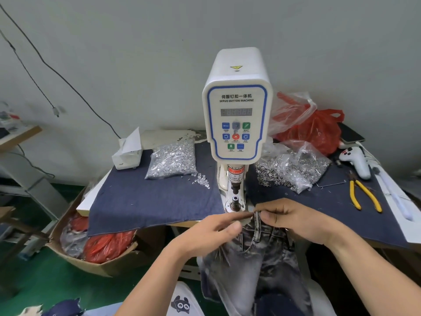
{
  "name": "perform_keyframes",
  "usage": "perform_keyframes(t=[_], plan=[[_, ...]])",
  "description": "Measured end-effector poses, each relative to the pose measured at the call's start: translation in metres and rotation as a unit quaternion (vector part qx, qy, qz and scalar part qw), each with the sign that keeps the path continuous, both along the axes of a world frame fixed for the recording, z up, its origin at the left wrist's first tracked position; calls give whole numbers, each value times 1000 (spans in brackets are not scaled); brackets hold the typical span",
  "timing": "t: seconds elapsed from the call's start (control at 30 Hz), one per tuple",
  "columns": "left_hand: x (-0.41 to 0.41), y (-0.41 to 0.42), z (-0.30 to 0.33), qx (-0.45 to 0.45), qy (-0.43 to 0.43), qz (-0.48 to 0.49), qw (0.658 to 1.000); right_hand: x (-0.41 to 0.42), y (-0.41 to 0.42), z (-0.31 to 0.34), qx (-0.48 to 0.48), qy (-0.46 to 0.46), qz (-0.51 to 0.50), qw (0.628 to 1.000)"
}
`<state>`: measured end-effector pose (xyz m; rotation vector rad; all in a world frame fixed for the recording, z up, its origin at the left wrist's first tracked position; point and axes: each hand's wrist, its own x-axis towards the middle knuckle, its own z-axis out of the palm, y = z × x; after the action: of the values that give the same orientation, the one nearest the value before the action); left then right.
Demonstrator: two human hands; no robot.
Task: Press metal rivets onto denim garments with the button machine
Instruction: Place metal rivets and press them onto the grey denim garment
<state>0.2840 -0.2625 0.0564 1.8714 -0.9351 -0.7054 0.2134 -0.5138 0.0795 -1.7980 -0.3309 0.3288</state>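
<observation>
Faded, mottled denim garment (pixel 257 254), its stitched edge pinched between left hand (pixel 211 233) and right hand (pixel 296 221); below white button machine (pixel 237 110)

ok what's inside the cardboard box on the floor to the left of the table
The cardboard box holds a bulging red plastic bag and a clear plastic bag beside it. The bags' contents cannot be made out, and the denim cloth and tabletop overhang the box's back part.

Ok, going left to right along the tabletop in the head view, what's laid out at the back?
White tissue box → clear bag of silver rivets → servo button machine → open bag of dark metal rings → white game controller, with the yellow-handled pliers just in front of it.
</observation>
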Motion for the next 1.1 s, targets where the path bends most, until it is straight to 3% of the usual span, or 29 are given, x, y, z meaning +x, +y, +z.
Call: perform_keyframes(t=[0.13, 0.23, 0.3, 0.37, 0.43, 0.53, 0.63, 0.73, 0.83, 0.9, 1.1], plan=[[-2, 3, 0, 6, -35, -16, 999, -3, -2, 4, 18, 45, 13, 999], [-10, 0, -2, -32, 59, -27, 997, -5, 6, 0, 118, 92, -12, 989], [-8, 1, -9, -55, 124, 4, 991, -4, 8, -1, 131, 98, -47, 985], [-5, 5, -10, -87, 169, 52, 980, -2, 6, 0, 78, 82, -67, 991], [-2, 9, -8, -129, 199, 94, 967, 0, 5, 2, -44, 70, -32, 996], [1, 7, -10, -174, 216, 86, 957, 2, 1, -2, -174, 131, 37, 975], [3, 5, -16, -156, 209, 116, 958, 5, -6, -8, -142, 145, 36, 979], [3, 6, -19, -91, 220, 151, 959, 9, -9, -18, 1, 194, 15, 981], [4, 9, -11, 51, 152, 77, 984, 14, -8, -23, 71, 226, -24, 971], [9, 14, -12, 98, 139, 28, 985, 15, -8, -22, 58, 225, -30, 972], [23, 28, -22, -45, 269, 93, 958, 20, -12, -19, -68, 226, -46, 971]])
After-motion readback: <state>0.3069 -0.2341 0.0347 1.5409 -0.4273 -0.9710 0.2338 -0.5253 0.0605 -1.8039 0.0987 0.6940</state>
